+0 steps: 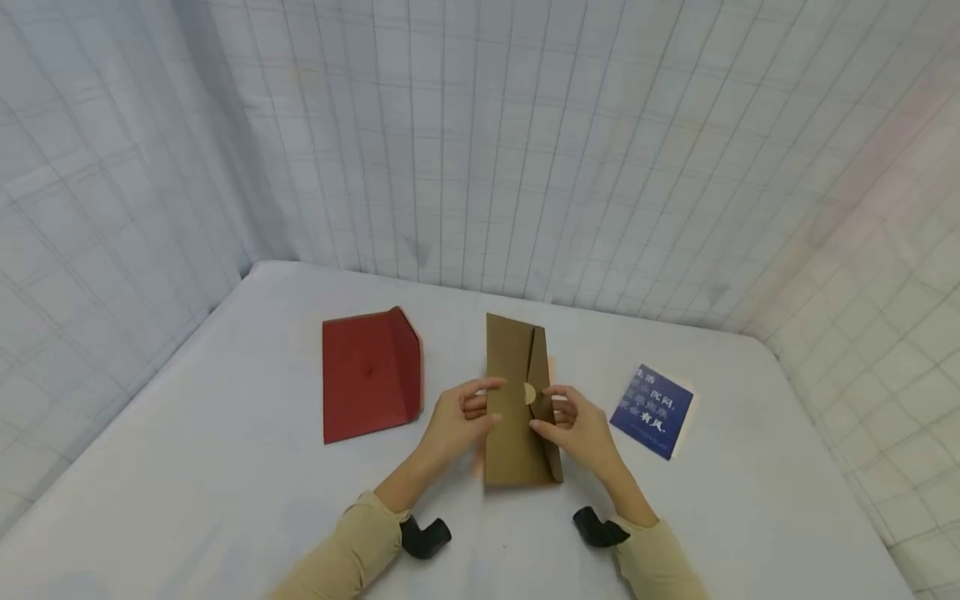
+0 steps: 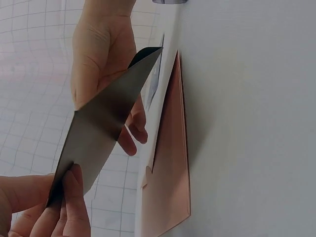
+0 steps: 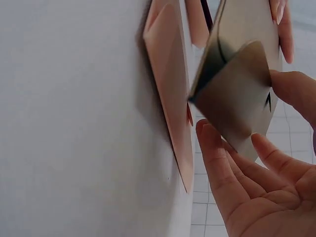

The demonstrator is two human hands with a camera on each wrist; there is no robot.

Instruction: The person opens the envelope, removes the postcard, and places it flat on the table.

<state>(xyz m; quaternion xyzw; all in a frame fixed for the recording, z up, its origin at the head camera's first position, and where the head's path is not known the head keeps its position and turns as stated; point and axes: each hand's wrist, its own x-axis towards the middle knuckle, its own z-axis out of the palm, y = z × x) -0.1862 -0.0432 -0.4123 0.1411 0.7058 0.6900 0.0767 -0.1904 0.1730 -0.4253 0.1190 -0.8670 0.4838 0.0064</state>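
Note:
A brown envelope (image 1: 512, 433) with a pointed flap along its right side and a pale gold half-round tab is held above the table. My left hand (image 1: 459, 417) pinches its left edge, thumb on the front and fingers behind, as the left wrist view shows. At the flap side, my right hand (image 1: 585, 431) grips the envelope, its thumb and index finger near the tab. Underneath lies a pink envelope (image 2: 173, 163), apart from the brown one and mostly hidden in the head view. The inside of the brown envelope cannot be seen.
A red envelope (image 1: 360, 379) with its flap raised lies left on the white table (image 1: 247, 400). To the right is a blue card (image 1: 651, 412) with white writing, over a cream sheet. Grid-patterned white cloth (image 1: 465, 150) walls the back and sides.

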